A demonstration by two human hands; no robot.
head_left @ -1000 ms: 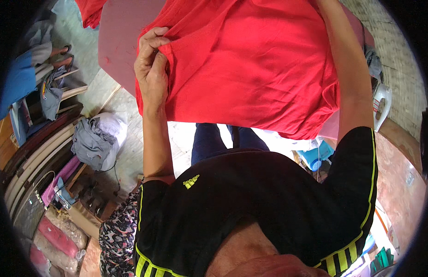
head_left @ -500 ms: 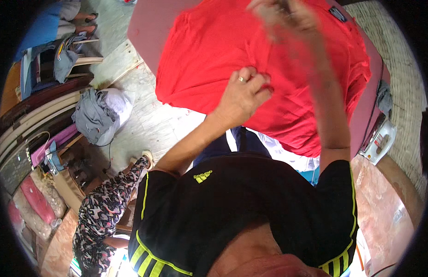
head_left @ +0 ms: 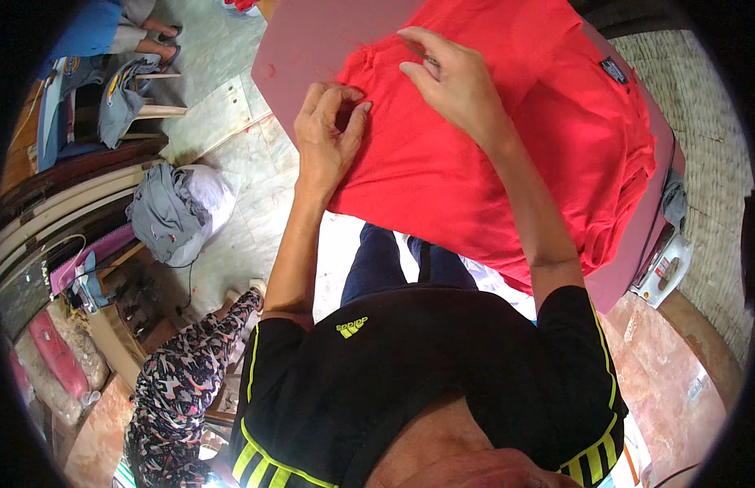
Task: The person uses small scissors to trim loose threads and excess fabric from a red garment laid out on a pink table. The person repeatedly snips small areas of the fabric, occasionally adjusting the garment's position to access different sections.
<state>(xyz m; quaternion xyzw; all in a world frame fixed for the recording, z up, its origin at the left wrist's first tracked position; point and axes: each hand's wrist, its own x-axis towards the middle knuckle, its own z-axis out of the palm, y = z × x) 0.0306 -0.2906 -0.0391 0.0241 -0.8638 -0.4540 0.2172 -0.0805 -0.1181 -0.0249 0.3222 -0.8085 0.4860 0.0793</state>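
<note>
A red cloth garment (head_left: 475, 179) with a dark label lies spread over a mauve table (head_left: 304, 41). At the garment's left edge, my left hand (head_left: 322, 146) has its thumb and fingertips brought together in a pinch; whatever is between them is too small to make out. My right hand (head_left: 463, 89) is over the upper part of the cloth, its thumb and index finger apart, with nothing visible between them. Loose red threads stick out along the cloth's edge near both hands.
A clothes iron (head_left: 666, 268) stands at the table's right end, beside a dark grey cloth (head_left: 675, 202). To the left, grey clothes (head_left: 168, 213) lie on a white bag. Another person's patterned trousers (head_left: 178, 382) show at lower left. A chair (head_left: 150, 110) stands at upper left.
My left hand has moved left to the garment's edge. My right hand has come down and left and has opened. The cloth has shifted, baring more of the table at left.
</note>
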